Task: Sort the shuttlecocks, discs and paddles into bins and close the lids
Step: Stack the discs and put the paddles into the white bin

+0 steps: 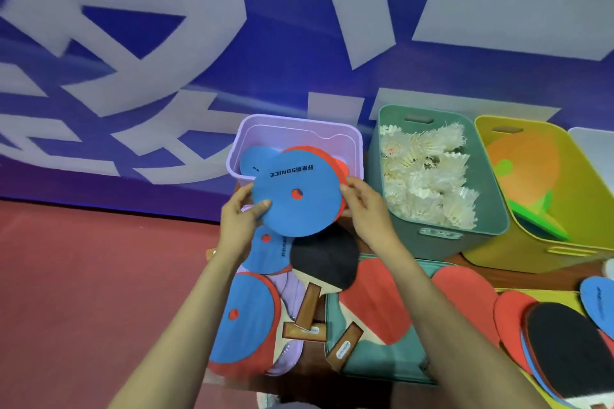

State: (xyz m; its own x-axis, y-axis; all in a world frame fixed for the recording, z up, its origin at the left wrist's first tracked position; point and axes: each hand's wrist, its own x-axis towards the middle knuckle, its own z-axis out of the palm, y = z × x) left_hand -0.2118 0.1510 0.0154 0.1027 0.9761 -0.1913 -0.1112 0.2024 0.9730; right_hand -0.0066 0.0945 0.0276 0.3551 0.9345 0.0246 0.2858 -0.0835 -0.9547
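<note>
Near left, a blue disc (pixel 246 315) lies on a red one, over a lilac lid (pixel 292 289). The left hand (pixel 239 222) grips the left edge of the held blue disc (pixel 295 196), thumb on its face and fingers beneath. This disc, with black lettering and a centre hole, is raised over the near rim of the lilac bin (pixel 299 134), which already contains blue and red discs. The right hand (pixel 365 209) pinches the disc's right edge. Below the held disc, a black-faced paddle (pixel 324 259) rests on the pile. Right of the lilac bin, the green bin (pixel 432 242) holds white shuttlecocks (pixel 428 183). Far right, the yellow bin (pixel 584 183) holds an orange paddle (pixel 521 169).
</note>
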